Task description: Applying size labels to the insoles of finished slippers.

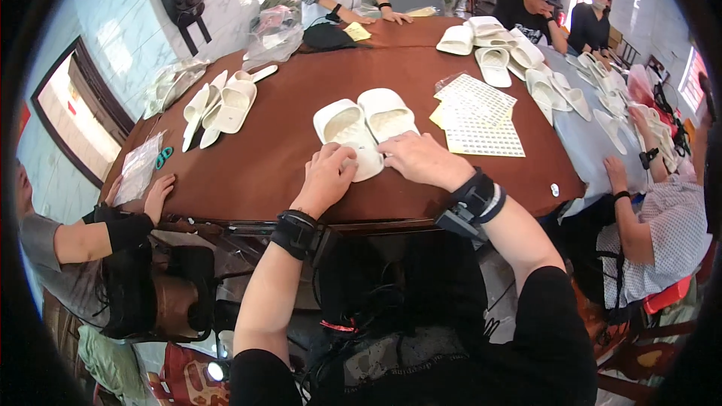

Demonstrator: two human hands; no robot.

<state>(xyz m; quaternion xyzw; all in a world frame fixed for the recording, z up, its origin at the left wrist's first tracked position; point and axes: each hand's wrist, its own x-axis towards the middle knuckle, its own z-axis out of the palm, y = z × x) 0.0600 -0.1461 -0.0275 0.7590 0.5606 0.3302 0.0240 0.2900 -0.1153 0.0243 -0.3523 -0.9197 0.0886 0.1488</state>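
Two white slippers lie side by side in front of me, toes pointing away: a left one [338, 122] and a right one [388, 111]. My left hand [326, 177] has its fingers curled over the heel of the left slipper, gripping its near left side. From the other side, my right hand [427, 159] brings bent, closed fingers to that heel's right edge and covers the heel of the right slipper. A small dark mark shows on the left slipper's insole near my left fingertips. Whether my right fingers pinch anything small is hidden.
Sticker sheets [485, 131] lie to the right on the brown table [286, 173]. White slippers are grouped at left [237, 105] and far right [492, 64]. A small teal slipper-shaped item [164, 156] and plastic bag [141, 169] lie left. Other people sit and stand around.
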